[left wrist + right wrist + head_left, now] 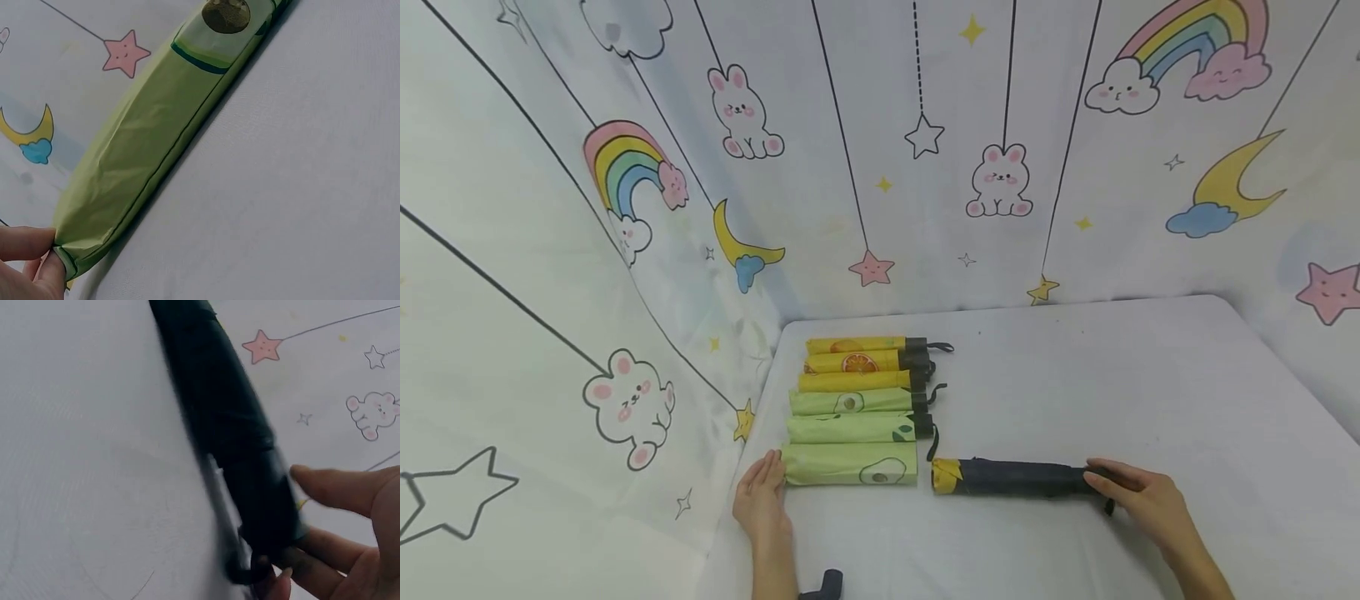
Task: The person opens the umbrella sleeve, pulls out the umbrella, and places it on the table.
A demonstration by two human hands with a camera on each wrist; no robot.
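Observation:
In the head view, my left hand (763, 500) is at the left end of a light green umbrella sleeve (827, 464) with an avocado print; no handle shows at its right end. The left wrist view has thumb and finger pinching the sleeve's end (69, 259). To its right lies a black folded umbrella (1022, 478) with a yellow left end. My right hand (1150, 496) holds its right end. In the right wrist view, the fingers (325, 550) curl under the blurred dark end, and the thumb lies along its side.
Behind the sleeve lie two green umbrellas (850, 428) and three yellow umbrellas (850, 382) in a stacked row, black handles to the right, with wrist straps. A dark curved piece (831, 583) shows at the bottom edge. Patterned cloth hangs behind the white table (1075, 383).

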